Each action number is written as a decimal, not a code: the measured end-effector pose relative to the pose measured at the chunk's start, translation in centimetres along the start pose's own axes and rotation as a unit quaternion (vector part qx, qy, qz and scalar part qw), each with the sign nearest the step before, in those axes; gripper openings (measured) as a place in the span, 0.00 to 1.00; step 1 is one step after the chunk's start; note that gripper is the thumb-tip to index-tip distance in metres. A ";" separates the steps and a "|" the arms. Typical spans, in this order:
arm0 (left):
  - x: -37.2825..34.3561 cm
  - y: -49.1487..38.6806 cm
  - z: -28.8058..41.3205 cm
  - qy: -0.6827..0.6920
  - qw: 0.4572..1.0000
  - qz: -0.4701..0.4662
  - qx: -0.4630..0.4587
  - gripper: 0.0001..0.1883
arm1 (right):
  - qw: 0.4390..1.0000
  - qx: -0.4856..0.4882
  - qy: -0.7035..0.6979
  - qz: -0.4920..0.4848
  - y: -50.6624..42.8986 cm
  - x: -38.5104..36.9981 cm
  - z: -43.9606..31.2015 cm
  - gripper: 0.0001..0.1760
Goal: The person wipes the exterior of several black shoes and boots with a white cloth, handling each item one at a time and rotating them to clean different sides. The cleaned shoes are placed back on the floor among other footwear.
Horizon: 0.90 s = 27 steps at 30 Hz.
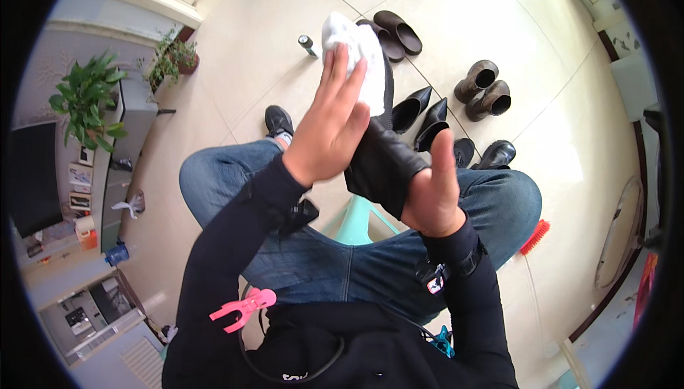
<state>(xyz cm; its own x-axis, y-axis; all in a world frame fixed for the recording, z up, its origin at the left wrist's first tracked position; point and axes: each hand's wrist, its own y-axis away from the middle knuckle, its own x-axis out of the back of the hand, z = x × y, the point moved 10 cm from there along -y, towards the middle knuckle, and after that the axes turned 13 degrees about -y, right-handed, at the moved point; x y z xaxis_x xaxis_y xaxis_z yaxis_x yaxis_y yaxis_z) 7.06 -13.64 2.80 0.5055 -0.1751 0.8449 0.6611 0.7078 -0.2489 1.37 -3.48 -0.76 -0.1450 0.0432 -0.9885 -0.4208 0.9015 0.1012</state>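
A black leather boot (382,162) is held up in front of me, its toe part away from me beneath a white cloth (368,74). My left hand (334,122) lies over the cloth, its fingers pressed along it and pointing away from me. My right hand (435,191) supports the boot at its near end, the thumb raised; its fingers are hidden by the boot. Most of the boot's far part is covered by the cloth. Below the boot, between my knees, part of a light green plastic stool (355,223) shows.
On the tiled floor stand brown clogs (409,39), brown ankle boots (477,82), black pointed shoes (411,111) and a small dark bottle (306,43). A red brush (536,236) lies by my right knee. Potted plants (91,100) and a cabinet (128,116) are at the left.
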 end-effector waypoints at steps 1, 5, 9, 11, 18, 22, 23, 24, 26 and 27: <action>0.5 0.3 0.1 0.003 1.000 0.008 -0.012 0.38 | 0.999 0.002 0.035 0.008 0.0 0.3 0.2 0.48; 3.0 -0.1 -2.2 -0.125 0.990 0.056 0.025 0.33 | 0.978 -0.014 0.210 0.011 0.6 0.4 0.5 0.39; 4.2 -1.2 -3.3 -0.164 0.986 0.029 -0.014 0.20 | 0.925 -0.058 0.376 0.015 0.9 -0.2 0.3 0.37; 4.0 -1.0 -2.5 -0.183 0.981 0.000 -0.070 0.17 | 0.906 -0.043 0.421 0.015 0.4 -0.8 -0.2 0.37; 0.3 0.8 -0.6 0.011 0.969 -0.227 -0.100 0.15 | 0.866 -0.029 0.499 -0.022 0.1 -1.6 0.6 0.43; 1.0 0.6 -1.1 0.002 0.958 -0.274 -0.083 0.14 | 0.881 -0.012 0.472 -0.022 -0.2 -1.2 0.9 0.41; 2.2 0.1 -1.2 -0.090 0.964 -0.228 -0.106 0.14 | 0.878 0.011 0.478 -0.033 -0.4 -1.5 0.6 0.42; 2.8 -0.1 -1.9 -0.112 0.964 -0.226 -0.080 0.14 | 0.872 0.034 0.485 -0.049 -0.6 -2.0 0.4 0.43; 3.6 -0.2 -2.9 -0.171 0.961 -0.217 -0.028 0.13 | 0.856 0.082 0.505 -0.081 -0.8 -3.1 0.0 0.43; 4.1 -0.1 -1.6 -0.144 0.969 -0.187 -0.068 0.13 | 0.861 0.062 0.500 -0.070 -0.9 -2.8 0.2 0.44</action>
<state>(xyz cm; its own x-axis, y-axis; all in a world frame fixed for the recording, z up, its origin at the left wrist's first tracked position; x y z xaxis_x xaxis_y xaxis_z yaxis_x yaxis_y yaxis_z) 9.91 -15.54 5.54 0.0530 -0.1896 0.9804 0.8456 0.5308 0.0569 2.37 -4.33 1.93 -0.8252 -0.4070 -0.3917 -0.4077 0.9091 -0.0856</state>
